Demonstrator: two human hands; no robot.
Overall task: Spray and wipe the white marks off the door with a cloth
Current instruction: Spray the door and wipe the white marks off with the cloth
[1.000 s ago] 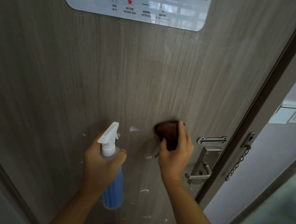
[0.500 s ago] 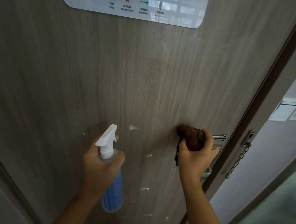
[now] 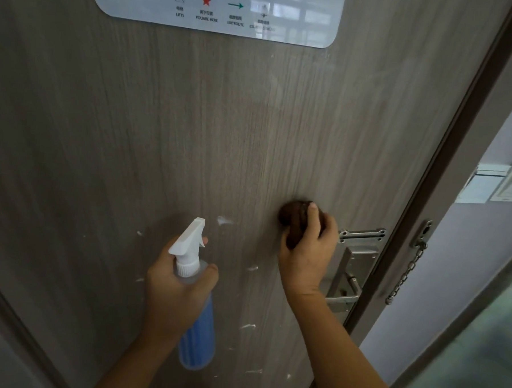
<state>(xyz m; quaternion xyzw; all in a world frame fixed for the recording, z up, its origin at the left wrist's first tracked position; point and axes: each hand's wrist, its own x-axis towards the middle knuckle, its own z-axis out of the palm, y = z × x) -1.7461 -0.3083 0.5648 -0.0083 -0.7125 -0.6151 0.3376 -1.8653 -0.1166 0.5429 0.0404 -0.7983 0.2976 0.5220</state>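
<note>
The grey wood-grain door (image 3: 223, 118) fills the view. Several white marks (image 3: 224, 220) dot its lower part, between and below my hands. My right hand (image 3: 308, 256) grips a balled brown cloth (image 3: 295, 218) and presses it on the door just left of the latch plate. My left hand (image 3: 175, 290) holds a blue spray bottle (image 3: 196, 339) by the neck, its white nozzle (image 3: 188, 240) pointing up at the door, a finger behind the trigger.
A metal lock plate and lever handle (image 3: 351, 276) sit right of the cloth. A security chain (image 3: 408, 270) hangs on the dark door frame (image 3: 460, 121). A white evacuation sign (image 3: 223, 11) is fixed high on the door. A corridor wall shows at right.
My right hand slid the cloth right toward the latch, then back left and slightly up. The left hand with the bottle stayed about where it was.
</note>
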